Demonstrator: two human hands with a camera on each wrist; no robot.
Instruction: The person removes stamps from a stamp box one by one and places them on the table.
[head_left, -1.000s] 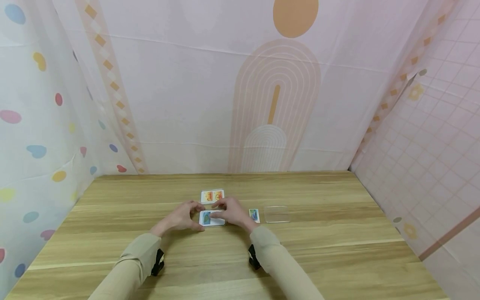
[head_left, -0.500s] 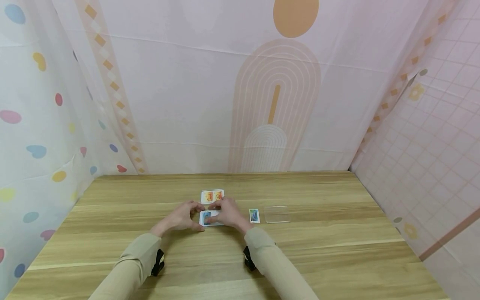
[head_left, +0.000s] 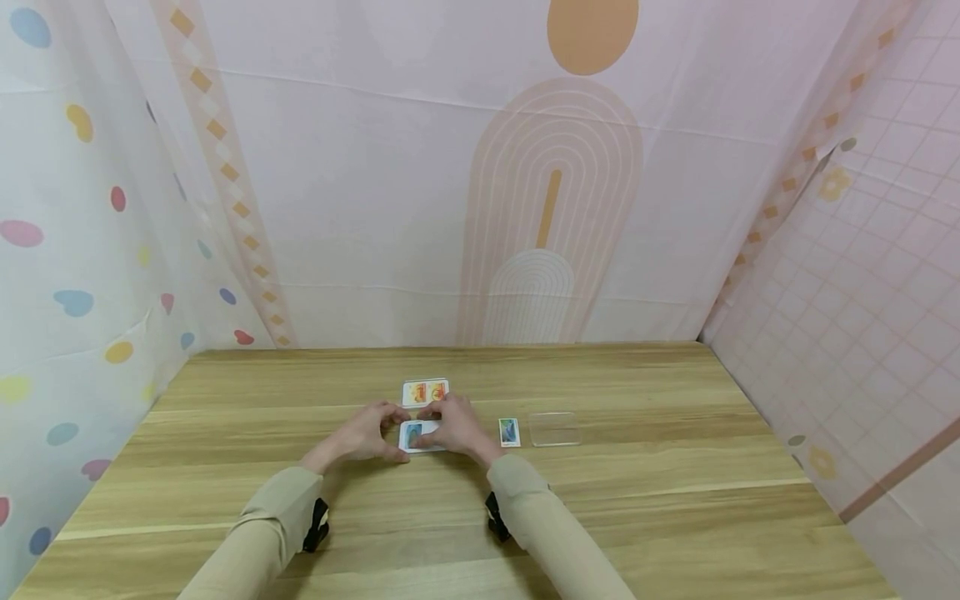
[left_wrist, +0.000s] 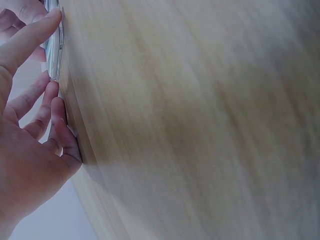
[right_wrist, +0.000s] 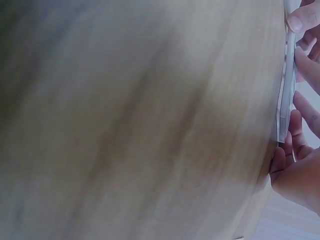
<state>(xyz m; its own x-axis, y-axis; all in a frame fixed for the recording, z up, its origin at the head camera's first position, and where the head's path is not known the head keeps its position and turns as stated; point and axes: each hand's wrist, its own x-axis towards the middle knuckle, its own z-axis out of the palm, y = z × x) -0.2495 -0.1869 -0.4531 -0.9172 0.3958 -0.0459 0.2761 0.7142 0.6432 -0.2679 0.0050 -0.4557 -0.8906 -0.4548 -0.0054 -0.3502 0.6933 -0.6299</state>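
Observation:
In the head view, a flat white rounded card holder [head_left: 431, 447] lies on the table with a blue-green picture card [head_left: 414, 432] at its left side. My left hand [head_left: 362, 434] holds the holder's left end, thumb at the near corner and fingers at the far corner. Over its right part lies my right hand [head_left: 460, 429], hiding that area. The right thumb touches the holder's top beside the picture, and its other fingers reach toward the far edge. In the left wrist view, the holder [left_wrist: 54, 55] appears edge-on at the left thumb and fingertips.
Behind stands a second holder [head_left: 412, 393] with orange-red pictures. Right of the hands lie a small blue-green card [head_left: 509, 432] and a clear plastic piece [head_left: 555, 428]. All are on the wooden table [head_left: 675, 500], which patterned curtains [head_left: 360, 208] enclose.
My right hand has shifted slightly left across the holder, uncovering more of the small card at right, and then stays put. The left hand has not moved.

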